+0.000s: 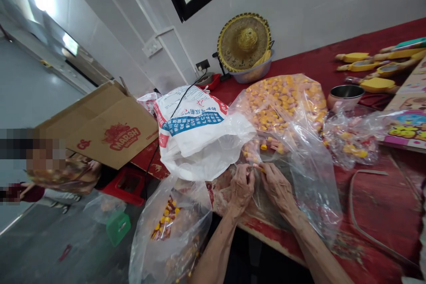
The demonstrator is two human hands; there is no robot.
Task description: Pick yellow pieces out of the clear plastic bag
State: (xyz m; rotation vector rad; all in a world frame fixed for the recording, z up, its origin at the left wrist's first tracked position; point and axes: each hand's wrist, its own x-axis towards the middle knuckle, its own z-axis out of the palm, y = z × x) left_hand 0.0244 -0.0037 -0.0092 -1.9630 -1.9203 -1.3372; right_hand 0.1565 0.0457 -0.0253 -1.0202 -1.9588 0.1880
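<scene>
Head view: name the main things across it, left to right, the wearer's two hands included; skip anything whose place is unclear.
Cardboard box → left hand → right hand → crumpled clear bag → colourful printed package.

on the carton (109, 133), red capitals read "marsh" under a red splash-like figure, with a smaller line beneath too blurred to read, a short unclear red mark to the left, and a small code to the right that seems to start with "120". the white sack (196, 142) bears chinese print: on its blue band (193, 123), "产业化" and "iso" can be made out, and "育成" seems to stand above. strokes on the hat (244, 42) and bubbly yellow characters on the colourful pack (408, 131) are too unclear to read.
</scene>
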